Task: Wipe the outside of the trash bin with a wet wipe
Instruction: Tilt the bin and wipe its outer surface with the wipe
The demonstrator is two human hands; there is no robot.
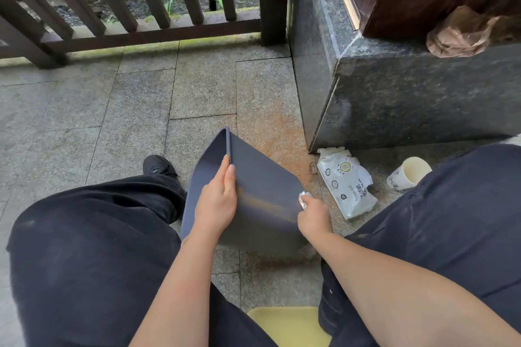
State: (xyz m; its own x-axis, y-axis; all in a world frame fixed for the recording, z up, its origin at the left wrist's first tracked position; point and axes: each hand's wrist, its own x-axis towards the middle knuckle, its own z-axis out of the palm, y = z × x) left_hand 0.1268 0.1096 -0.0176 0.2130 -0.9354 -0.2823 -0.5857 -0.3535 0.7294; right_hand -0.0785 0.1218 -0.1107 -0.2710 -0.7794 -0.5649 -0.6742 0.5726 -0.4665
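Note:
A dark blue-grey trash bin [262, 183] lies tilted on the stone floor between my knees, its open mouth facing left. My left hand [218, 197] grips the bin's rim, thumb on the outer wall and fingers inside. My right hand [313, 215] presses a small white wet wipe [304, 198] against the bin's right edge. A dusty brownish smear runs across the outer wall between my hands.
A white pack of wet wipes [346, 183] lies on the floor to the right, with a paper cup [410, 173] on its side beyond it. A dark granite plinth [394, 98] rises at the right, a wooden railing [135, 8] ahead. A yellow seat [290, 324] shows below.

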